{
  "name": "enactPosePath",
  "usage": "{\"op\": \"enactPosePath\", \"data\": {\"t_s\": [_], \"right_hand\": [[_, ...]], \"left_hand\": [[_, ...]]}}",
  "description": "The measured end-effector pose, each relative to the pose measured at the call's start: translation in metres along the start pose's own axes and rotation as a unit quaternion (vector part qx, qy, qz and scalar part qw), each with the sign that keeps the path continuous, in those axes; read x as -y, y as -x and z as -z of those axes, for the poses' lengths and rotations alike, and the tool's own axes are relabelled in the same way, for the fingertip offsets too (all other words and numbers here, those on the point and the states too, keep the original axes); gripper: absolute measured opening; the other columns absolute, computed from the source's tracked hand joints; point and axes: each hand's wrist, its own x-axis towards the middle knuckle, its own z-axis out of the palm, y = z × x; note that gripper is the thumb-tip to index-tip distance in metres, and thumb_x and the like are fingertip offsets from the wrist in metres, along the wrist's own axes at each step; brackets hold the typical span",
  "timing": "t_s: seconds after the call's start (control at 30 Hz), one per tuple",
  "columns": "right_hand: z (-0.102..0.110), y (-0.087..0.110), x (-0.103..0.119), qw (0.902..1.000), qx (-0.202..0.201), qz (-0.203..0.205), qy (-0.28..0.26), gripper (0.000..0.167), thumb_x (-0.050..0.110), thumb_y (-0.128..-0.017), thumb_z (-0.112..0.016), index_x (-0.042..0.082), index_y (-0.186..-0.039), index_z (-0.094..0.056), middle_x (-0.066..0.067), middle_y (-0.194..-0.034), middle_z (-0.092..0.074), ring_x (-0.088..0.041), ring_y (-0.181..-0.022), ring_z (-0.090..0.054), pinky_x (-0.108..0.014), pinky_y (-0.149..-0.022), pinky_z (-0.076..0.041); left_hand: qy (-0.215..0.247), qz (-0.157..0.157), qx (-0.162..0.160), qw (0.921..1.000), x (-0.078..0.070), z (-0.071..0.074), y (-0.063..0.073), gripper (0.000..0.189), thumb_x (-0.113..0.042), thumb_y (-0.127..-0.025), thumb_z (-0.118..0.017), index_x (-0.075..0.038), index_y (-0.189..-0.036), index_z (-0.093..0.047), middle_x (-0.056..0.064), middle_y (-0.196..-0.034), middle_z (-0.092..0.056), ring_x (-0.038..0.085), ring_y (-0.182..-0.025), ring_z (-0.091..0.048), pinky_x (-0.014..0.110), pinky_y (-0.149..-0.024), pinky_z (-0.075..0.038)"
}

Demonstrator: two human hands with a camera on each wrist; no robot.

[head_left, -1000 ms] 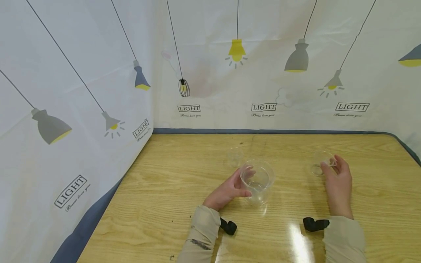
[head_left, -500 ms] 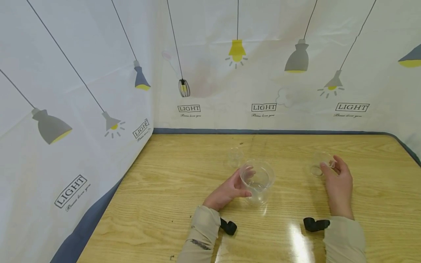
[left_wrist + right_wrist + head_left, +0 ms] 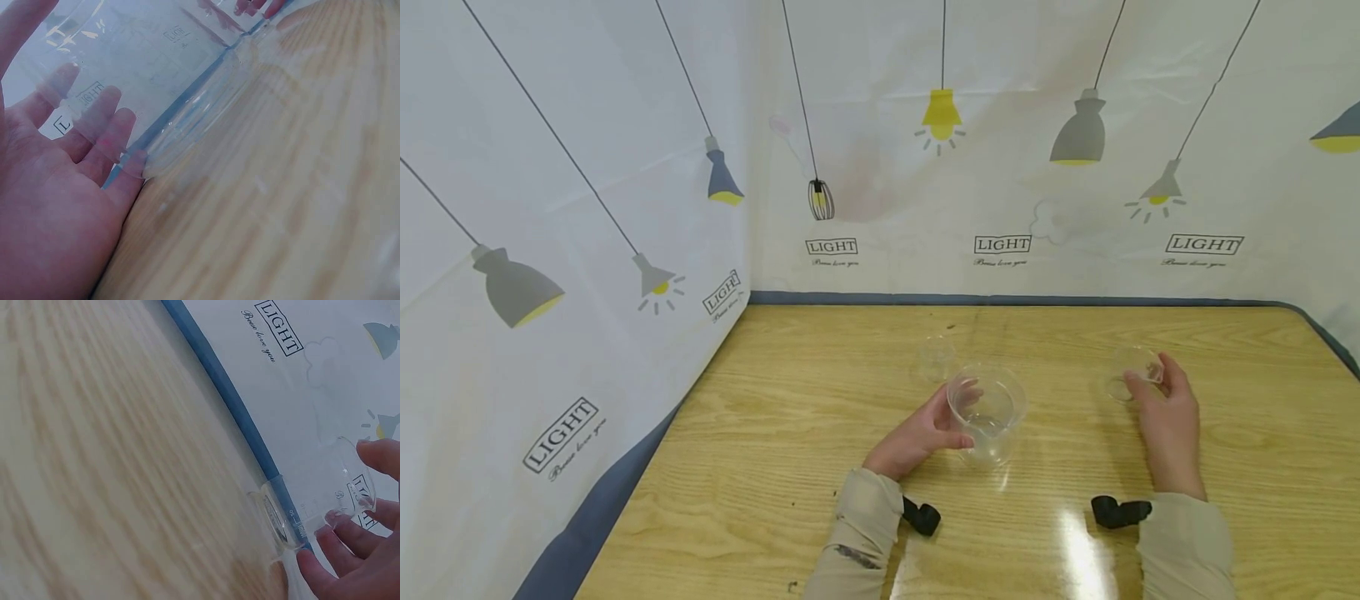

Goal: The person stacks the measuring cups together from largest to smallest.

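My left hand (image 3: 922, 433) grips a large clear cup (image 3: 992, 437) from its left side, thumb in front and fingers behind. The cup stands upright on the table; in the left wrist view its see-through wall (image 3: 181, 69) shows the fingers on the far side. Over on the right, my right hand (image 3: 1170, 425) holds a small clear beaker (image 3: 319, 494) between thumb and fingers. Faint printed marks show on the beaker near its base in the right wrist view. Behind the large cup is another small clear vessel (image 3: 936, 358), touched by neither hand.
The wooden table (image 3: 760, 433) runs back to a white curtain (image 3: 880, 167) printed with lamps, its blue lower edge along the table's rear. A second stretch of curtain (image 3: 587, 350) borders the left side. Black wrist mounts (image 3: 1118, 512) extend inward from both sleeves.
My right thumb and fingers have shifted slightly leftward on the small beaker. The left hand and the large cup have stayed where they were.
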Motion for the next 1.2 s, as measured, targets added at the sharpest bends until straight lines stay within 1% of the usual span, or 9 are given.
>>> {"op": "enactPosePath", "data": {"t_s": [0.2, 0.37, 0.53, 0.77, 1.0, 1.2], "right_hand": [[-0.0009, 0.0009, 0.0008, 0.9999, 0.009, 0.011, 0.003, 0.072, 0.05, -0.085, -0.048, 0.032, -0.143, -0.009, -0.007, -0.148, -0.008, -0.027, -0.132, -0.014, -0.05, -0.101, -0.018], [-0.0014, 0.0003, 0.0007, 0.9999, 0.009, 0.012, 0.004, 0.072, 0.05, -0.085, -0.049, 0.032, -0.143, -0.009, -0.009, -0.148, -0.008, -0.029, -0.132, -0.015, -0.051, -0.1, -0.018], [-0.0014, 0.0008, 0.001, 0.9998, 0.012, 0.012, 0.011, 0.074, 0.051, -0.084, -0.049, 0.033, -0.143, -0.008, -0.01, -0.148, -0.006, -0.03, -0.131, -0.015, -0.052, -0.1, -0.02], [-0.0017, 0.0016, 0.0012, 0.9996, 0.016, 0.021, 0.014, 0.074, 0.05, -0.085, -0.05, 0.03, -0.143, -0.009, -0.011, -0.148, -0.005, -0.031, -0.132, -0.014, -0.053, -0.098, -0.021], [-0.0024, 0.001, 0.0014, 0.9998, 0.009, 0.018, 0.007, 0.075, 0.05, -0.083, -0.051, 0.029, -0.143, -0.012, -0.012, -0.147, -0.011, -0.03, -0.131, -0.016, -0.05, -0.099, -0.021], [-0.0035, 0.0002, 0.0018, 0.9999, 0.008, 0.012, -0.006, 0.076, 0.049, -0.083, -0.052, 0.027, -0.143, -0.01, -0.013, -0.146, -0.014, -0.029, -0.131, -0.015, -0.049, -0.1, -0.02]], "left_hand": [[0.0, 0.002, -0.002, 1.0, 0.001, 0.0006, -0.0009, 0.079, -0.004, -0.081, -0.064, -0.025, -0.142, -0.02, 0.008, -0.144, -0.024, 0.025, -0.133, -0.017, 0.029, -0.099, -0.029], [0.0, 0.003, -0.002, 1.0, 0.0023, 0.0013, -0.0019, 0.077, -0.005, -0.08, -0.065, -0.028, -0.141, -0.022, 0.005, -0.144, -0.026, 0.025, -0.133, -0.018, 0.029, -0.099, -0.029], [0.002, 0.001, 0.0, 1.0, 0.0022, 0.0011, -0.0016, 0.078, -0.008, -0.08, -0.066, -0.028, -0.141, -0.022, 0.007, -0.144, -0.025, 0.025, -0.133, -0.017, 0.029, -0.1, -0.028], [0.008, -0.001, 0.003, 1.0, 0.0013, 0.0006, -0.0015, 0.078, -0.007, -0.08, -0.066, -0.024, -0.141, -0.021, 0.012, -0.145, -0.022, 0.026, -0.133, -0.017, 0.029, -0.099, -0.03], [0.007, -0.003, 0.005, 1.0, 0.001, 0.0005, -0.0014, 0.078, -0.007, -0.08, -0.066, -0.024, -0.141, -0.021, 0.014, -0.145, -0.02, 0.027, -0.133, -0.017, 0.029, -0.098, -0.031], [0.002, -0.004, 0.004, 1.0, 0.0008, 0.0005, -0.0011, 0.078, -0.005, -0.08, -0.065, -0.023, -0.142, -0.021, 0.014, -0.145, -0.021, 0.027, -0.132, -0.017, 0.029, -0.098, -0.031]]}}
